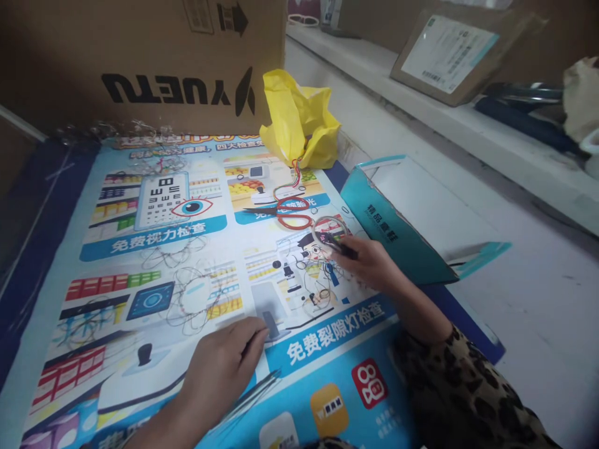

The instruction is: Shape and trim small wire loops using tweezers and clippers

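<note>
My left hand [224, 365] rests on a printed poster [154, 249], fingers drawn together and pinching the end of a thin wire bundle [255, 390] that lies on the sheet. My right hand [369, 262] reaches further out and grips a small dark tool [339, 244] beside a roll of clear tape [330, 227]. Several thin wire loops [194, 296] lie spread over the poster. Red-handled scissors [292, 209] lie just beyond the tape.
A crumpled yellow plastic bag [299, 121] sits at the poster's far edge, against a large cardboard box [154, 62]. A teal and white box lid [412, 218] lies to the right. A white ledge [468, 125] carries a flat parcel [449, 53].
</note>
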The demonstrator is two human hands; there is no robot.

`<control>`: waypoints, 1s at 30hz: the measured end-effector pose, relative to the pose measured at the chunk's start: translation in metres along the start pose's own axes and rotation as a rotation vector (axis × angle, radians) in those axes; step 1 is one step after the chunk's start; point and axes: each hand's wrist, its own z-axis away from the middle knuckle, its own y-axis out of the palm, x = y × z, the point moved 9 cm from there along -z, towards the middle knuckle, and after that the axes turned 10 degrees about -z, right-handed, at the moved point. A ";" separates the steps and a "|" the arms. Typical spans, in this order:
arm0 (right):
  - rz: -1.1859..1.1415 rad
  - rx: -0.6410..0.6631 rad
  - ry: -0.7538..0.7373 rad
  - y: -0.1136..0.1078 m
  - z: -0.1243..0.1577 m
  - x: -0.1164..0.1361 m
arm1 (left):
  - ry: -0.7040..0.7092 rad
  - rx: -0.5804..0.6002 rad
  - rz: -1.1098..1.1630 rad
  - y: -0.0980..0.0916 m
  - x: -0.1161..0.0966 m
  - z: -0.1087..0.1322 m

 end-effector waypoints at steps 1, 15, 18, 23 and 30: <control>-0.073 -0.021 0.023 -0.006 0.001 -0.003 | 0.003 0.001 -0.007 0.000 0.000 0.000; 0.258 0.398 -0.010 -0.002 0.021 -0.012 | 0.017 0.033 -0.076 0.006 0.001 0.001; 0.322 0.426 0.000 0.006 0.021 -0.009 | 0.008 0.046 -0.075 0.007 0.002 0.000; 0.421 0.344 -0.003 0.015 0.016 -0.009 | 0.005 0.070 -0.063 0.010 0.002 0.000; -0.198 0.228 0.197 -0.001 0.012 -0.028 | -0.033 0.140 -0.030 0.014 0.003 0.000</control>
